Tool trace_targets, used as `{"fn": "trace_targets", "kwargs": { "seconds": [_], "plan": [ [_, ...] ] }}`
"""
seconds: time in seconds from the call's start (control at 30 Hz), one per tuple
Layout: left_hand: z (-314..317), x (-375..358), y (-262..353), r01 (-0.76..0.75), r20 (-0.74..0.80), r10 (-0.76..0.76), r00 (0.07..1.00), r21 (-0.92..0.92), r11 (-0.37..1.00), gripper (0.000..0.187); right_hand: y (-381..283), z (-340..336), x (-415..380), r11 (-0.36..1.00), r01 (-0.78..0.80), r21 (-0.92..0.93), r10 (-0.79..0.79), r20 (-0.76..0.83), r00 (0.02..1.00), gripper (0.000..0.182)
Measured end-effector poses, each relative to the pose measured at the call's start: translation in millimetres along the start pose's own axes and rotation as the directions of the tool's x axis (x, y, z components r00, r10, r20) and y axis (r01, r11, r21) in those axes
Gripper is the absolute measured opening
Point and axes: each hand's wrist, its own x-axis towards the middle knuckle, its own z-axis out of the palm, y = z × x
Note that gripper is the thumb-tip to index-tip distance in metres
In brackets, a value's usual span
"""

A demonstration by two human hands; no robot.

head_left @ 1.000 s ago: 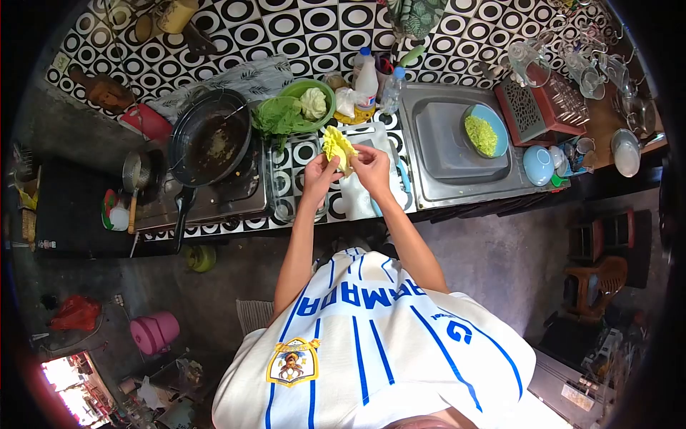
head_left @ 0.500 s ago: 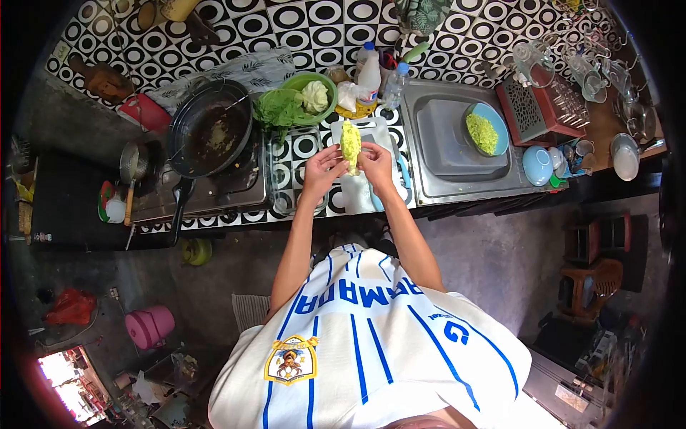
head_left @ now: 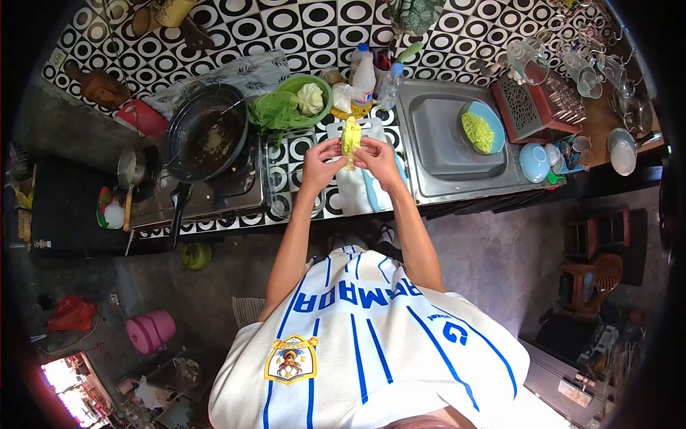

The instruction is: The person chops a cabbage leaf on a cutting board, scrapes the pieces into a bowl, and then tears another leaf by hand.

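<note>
A yellow-green piece of food [head_left: 351, 136], leafy or mashed in look, is held upright between both hands. My left hand [head_left: 323, 164] pinches its left side, and my right hand [head_left: 377, 161] grips it from the right. Beneath them lies a white cutting board [head_left: 351, 200] with a light blue item [head_left: 373, 191] on it. Behind and to the left, a green bowl [head_left: 329, 107] holds a pale cabbage piece [head_left: 310, 99] and green leaves [head_left: 275, 111].
On the left stove sits a dark wok [head_left: 207, 136]. Bottles [head_left: 364, 77] stand behind the board. A blue bowl of yellow-green shreds [head_left: 477, 133] rests on a grey tub [head_left: 446, 146] at the sink [head_left: 421, 187]. Glasses [head_left: 525, 61] are at the right.
The view has shifted slightly. Both hands have closed in a little around the yellow-green piece, which has narrowed, and the light blue item on the board shows more.
</note>
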Motion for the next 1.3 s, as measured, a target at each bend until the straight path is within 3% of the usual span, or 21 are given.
{"fn": "trace_targets", "kwargs": {
  "seconds": [0.1,0.13,0.27,0.5,0.7,1.1,1.3],
  "plan": [
    [5.0,2.2,4.3,-0.001,0.027,0.004,1.000,-0.109,0.994,0.055,2.1,-4.6,5.9,0.985,0.127,-0.113,-0.130,-0.015,0.991,0.041],
    [7.0,4.7,6.1,0.077,0.032,-0.071,0.997,-0.273,0.959,0.057,4.7,-6.7,9.4,0.972,0.177,-0.157,-0.179,-0.002,0.984,0.040],
    [23.8,13.7,13.9,0.034,-0.068,-0.045,0.997,-0.151,0.988,0.049,8.1,-11.9,14.3,0.941,0.248,-0.229,-0.245,0.040,0.969,0.039],
    [32.2,25.8,0.8,0.048,-0.115,-0.072,0.991,-0.195,0.980,0.038,8.7,-21.4,20.8,0.916,0.281,-0.288,-0.300,-0.024,0.954,0.034],
    [41.0,28.9,2.5,0.079,-0.126,-0.109,0.986,-0.221,0.972,0.033,-4.2,-29.8,18.0,0.968,0.194,-0.160,-0.202,-0.035,0.979,0.035],
    [58.0,35.5,-2.6,0.130,-0.143,-0.241,0.960,-0.534,0.836,0.027,-23.0,-55.7,20.9,0.994,0.102,0.039,-0.102,-0.014,0.995,0.046],
    [72.2,46.3,-4.5,0.111,-0.238,-0.157,0.958,-0.199,0.974,0.025,-25.5,-55.9,22.5,0.939,0.293,-0.178,-0.281,0.086,0.956,0.060]
  ]
}}
